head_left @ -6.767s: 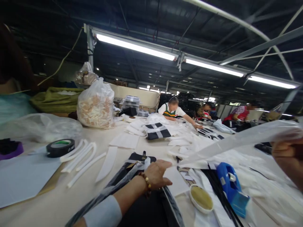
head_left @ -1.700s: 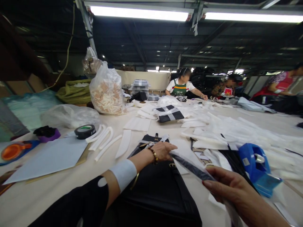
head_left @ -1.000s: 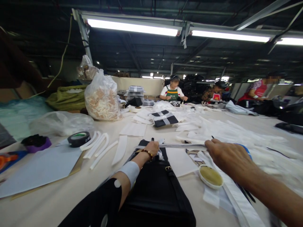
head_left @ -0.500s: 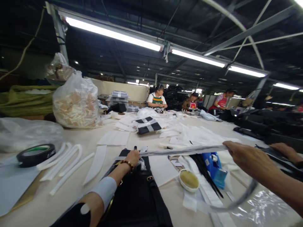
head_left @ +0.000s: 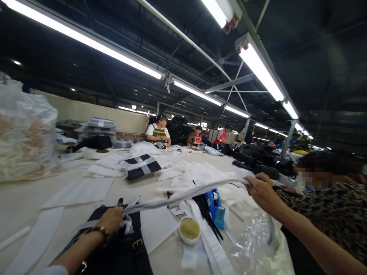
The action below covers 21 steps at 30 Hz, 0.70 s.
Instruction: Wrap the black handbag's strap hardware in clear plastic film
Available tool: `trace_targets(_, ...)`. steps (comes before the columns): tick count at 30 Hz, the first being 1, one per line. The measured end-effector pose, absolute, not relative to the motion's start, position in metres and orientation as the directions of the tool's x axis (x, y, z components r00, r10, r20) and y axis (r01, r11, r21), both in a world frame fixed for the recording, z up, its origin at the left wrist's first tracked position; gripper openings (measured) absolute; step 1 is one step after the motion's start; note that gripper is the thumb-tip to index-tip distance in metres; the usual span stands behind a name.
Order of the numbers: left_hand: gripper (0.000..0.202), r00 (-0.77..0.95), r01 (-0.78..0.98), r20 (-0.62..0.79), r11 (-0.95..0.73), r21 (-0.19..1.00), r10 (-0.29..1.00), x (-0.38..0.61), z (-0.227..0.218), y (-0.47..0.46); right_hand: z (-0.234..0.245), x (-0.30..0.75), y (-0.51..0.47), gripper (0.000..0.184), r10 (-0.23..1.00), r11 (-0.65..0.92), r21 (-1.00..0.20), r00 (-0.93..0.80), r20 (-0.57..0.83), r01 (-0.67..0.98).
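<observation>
A long, pale grey strip of soft wrapping (head_left: 183, 195) stretches between my hands, sagging a little. My left hand (head_left: 110, 220) is closed round its left part, just above a black bag (head_left: 120, 252) with gold buckles. Some crumpled pale wrapping bunches beside that hand's fingers. Out to the right, my right hand (head_left: 262, 193) is closed on the strip higher up, and a loose tail hangs below it. Between the hands, nearer the camera, a round white dish of yellowish paste (head_left: 189, 230) stands on the table.
A blue tape dispenser (head_left: 215, 210) and black straps (head_left: 208, 217) lie beyond the dish. A wrapped black item (head_left: 142, 166) and white sheets (head_left: 80, 190) cover the table further back. A co-worker in a patterned top (head_left: 338, 214) is close on the right; several others work at the back.
My view has swung to the right, bringing the close co-worker into sight. Both hands still hold the strip taut between them, and its slant is now steeper, rising to the right.
</observation>
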<state>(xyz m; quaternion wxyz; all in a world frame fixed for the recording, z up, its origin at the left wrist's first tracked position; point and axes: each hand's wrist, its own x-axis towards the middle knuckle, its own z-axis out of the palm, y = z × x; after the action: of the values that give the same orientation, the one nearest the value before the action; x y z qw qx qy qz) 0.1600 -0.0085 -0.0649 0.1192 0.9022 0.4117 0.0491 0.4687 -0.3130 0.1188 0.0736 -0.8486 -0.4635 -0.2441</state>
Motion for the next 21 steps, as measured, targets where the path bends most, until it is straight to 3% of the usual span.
trace_targets(3,0.035,0.628,0.752,-0.011,-0.603,0.265,0.778,0.162,-0.056,-0.016,0.126,0.454,-0.309,0.020,0.741,-0.558,0.051,0.470,0.480,0.828)
trace_targets(6,0.075,0.656,0.710,0.063,-0.643,0.286,0.752,0.170,-0.029,-0.035,0.137,0.434,-0.302,0.017,0.760,-0.526,0.004,0.468,0.451,0.851)
trace_targets(8,0.088,0.728,0.572,0.185,-0.733,0.368,0.660,0.180,0.002,-0.060,0.144,0.419,-0.296,0.015,0.781,-0.498,-0.015,0.455,0.429,0.867)
trace_targets(11,0.084,0.768,0.272,0.419,-0.838,0.473,0.485,0.202,0.055,-0.109,0.150,0.394,-0.285,0.014,0.815,-0.455,-0.026,0.428,0.391,0.890)
trace_targets(15,0.068,0.721,-0.071,0.662,-0.930,0.361,0.202,0.236,0.100,-0.166,0.152,0.359,-0.273,0.014,0.863,-0.396,-0.021,0.380,0.333,0.918)
trace_targets(19,0.046,0.681,-0.021,0.690,-0.936,0.351,0.244,0.255,0.098,-0.182,0.146,0.339,-0.277,0.014,0.888,-0.369,-0.010,0.356,0.292,0.929)
trace_targets(21,0.036,0.725,0.084,0.645,-0.961,0.265,0.241,0.252,0.090,-0.176,0.139,0.340,-0.285,0.014,0.897,-0.363,-0.025,0.357,0.263,0.931)
